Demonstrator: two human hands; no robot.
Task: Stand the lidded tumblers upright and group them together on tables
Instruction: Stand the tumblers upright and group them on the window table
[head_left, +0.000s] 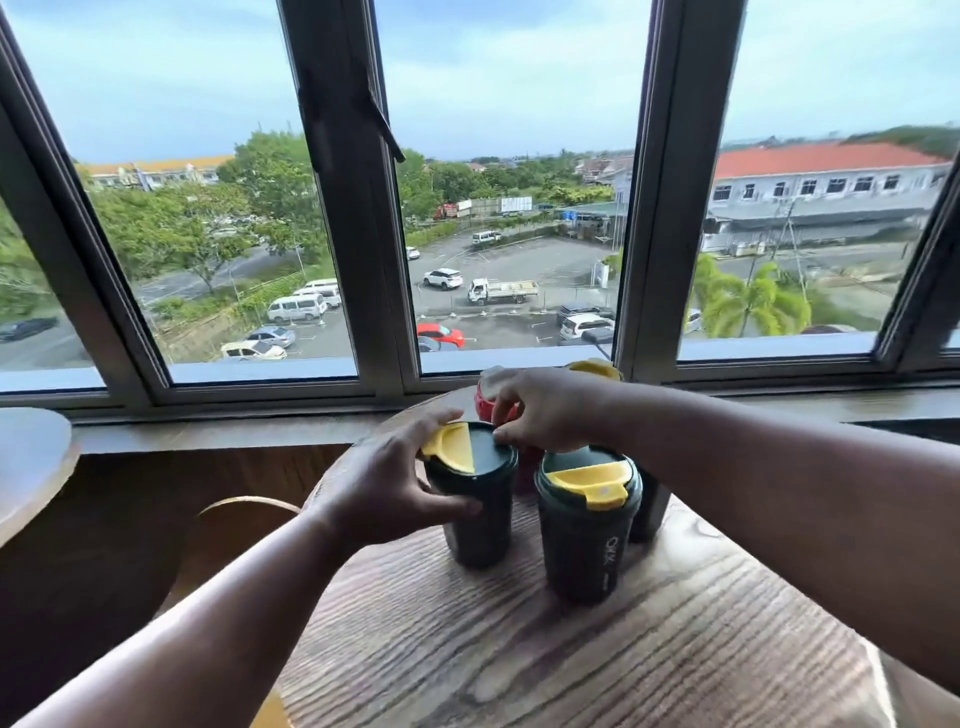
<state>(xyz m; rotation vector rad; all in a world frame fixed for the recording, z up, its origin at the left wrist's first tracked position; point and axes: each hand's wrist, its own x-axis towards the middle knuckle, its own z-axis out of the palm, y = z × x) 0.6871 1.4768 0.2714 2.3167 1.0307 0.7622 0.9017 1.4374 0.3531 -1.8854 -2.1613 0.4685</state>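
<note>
Your left hand (395, 483) grips center tumbler (475, 499); right hand (540, 410) pinches its lid (470, 447). Red tumbler (488, 402) behind: knock risk.

red tumbler (488, 402) perhaps half hidden

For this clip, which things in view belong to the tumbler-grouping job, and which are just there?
Part of the job:
- left green tumbler, gripped by the left hand, right hand on its lid
- right green tumbler, upright
- red tumbler, mostly hidden behind the hands
- yellow-lidded tumbler at the back
- round wooden table

Just there:
- second table at left
- chair
- window
</note>
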